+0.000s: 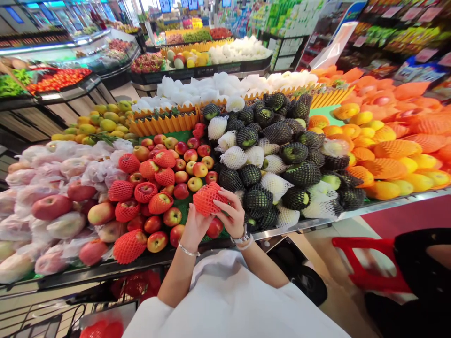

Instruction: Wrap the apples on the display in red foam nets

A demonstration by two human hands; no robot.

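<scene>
Both my hands hold one apple wrapped in a red foam net (207,198) just above the front of the fruit display. My left hand (193,227) cups it from below with fingers closed round it. My right hand (230,213) grips its right side, fingers curled over the net. Under and behind it lies a heap of red and yellow apples (183,164), some bare, some in red nets. A bracelet sits on my left wrist and a watch on my right.
Fruit in black and white nets (278,155) is piled to the right, orange-netted fruit (391,141) further right, bagged apples (52,188) to the left. The display's metal edge (303,223) runs in front. A red basket (366,263) and a person in black (423,281) are at lower right.
</scene>
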